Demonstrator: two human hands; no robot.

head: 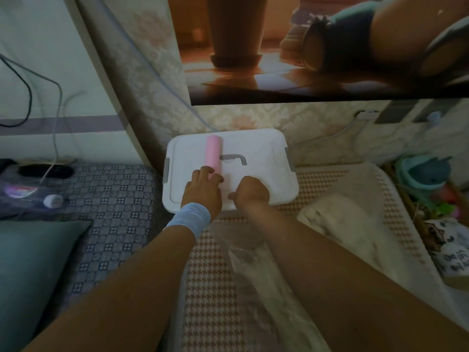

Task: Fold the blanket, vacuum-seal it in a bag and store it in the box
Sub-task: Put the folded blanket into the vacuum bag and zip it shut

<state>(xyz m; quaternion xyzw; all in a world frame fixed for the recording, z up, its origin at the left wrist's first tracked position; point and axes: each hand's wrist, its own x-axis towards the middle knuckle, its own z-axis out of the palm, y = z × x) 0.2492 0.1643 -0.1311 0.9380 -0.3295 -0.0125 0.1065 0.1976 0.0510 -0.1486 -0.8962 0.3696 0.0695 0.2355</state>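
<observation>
- Hands on box lid (253,148): left hand (203,189) fingers spread at pink tube (214,153), right hand (251,191) curled shut, empty as far as visible.
- Tube could roll off if the lid is lifted.

White box (256,174), pink tube (214,153), brown houndstooth blanket (210,288), teal pillow (33,270).

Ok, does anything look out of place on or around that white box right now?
The pink cylinder lies loose on the white box's shut lid, the left hand touching it. Nothing looks spilled or damaged.
</observation>
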